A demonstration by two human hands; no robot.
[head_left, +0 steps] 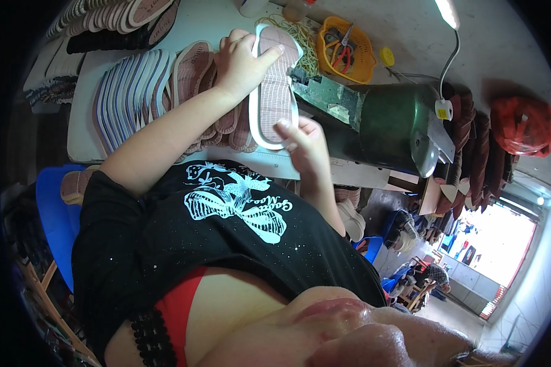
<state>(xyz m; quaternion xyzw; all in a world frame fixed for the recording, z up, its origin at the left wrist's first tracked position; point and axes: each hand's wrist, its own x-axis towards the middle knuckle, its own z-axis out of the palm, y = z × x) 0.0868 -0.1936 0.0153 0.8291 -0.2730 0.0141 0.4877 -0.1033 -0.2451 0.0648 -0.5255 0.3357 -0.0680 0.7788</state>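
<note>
A sandal sole [275,92], pinkish-brown and woven-looking with a white rim, is held up at the front of a green sewing machine [330,101]. My left hand [242,64] grips its upper left edge, thumb lying across the top face and fingers behind. At the lower end my right hand [307,144] pinches the right edge, thumb in front; its fingers are slightly blurred. The machine's small dark head sits close against the sole's right edge, and whether they touch I cannot tell.
Left on the white table [82,131] stand a row of blue-and-white edged soles [131,92] and more brown soles [191,70]. Beyond the machine are a yellow basket of tools [361,58] and tangled yellowish cord [297,40]. A lamp [448,12] hangs above a red bag [526,125].
</note>
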